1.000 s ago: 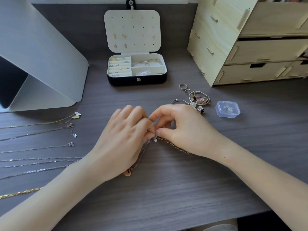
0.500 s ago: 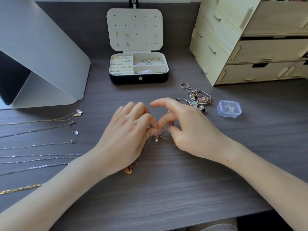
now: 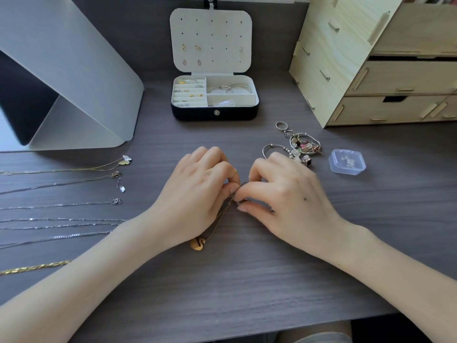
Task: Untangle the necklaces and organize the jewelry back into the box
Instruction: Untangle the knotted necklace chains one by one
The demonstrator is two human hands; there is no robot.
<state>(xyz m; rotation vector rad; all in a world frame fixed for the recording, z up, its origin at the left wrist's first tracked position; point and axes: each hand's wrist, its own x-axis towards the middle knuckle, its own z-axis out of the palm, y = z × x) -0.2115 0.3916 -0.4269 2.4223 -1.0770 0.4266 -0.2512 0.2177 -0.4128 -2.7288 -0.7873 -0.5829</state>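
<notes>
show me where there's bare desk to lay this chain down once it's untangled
Widest bare desk lies at the near edge, between your forearms. A strip is free between the jewelry box and your left hand, another right of the clear plastic case. Crowded: the laid-out necklaces at left, the bracelet pile by your right hand.

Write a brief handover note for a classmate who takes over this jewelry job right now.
Left hand and right hand both pinch one thin necklace mid-desk; its gold pendant lies by the left wrist.
Done: several chains laid straight at the left; jewelry box open, partly filled.
Left: finish untangling this one, then box the chains and the bracelet pile.
</notes>
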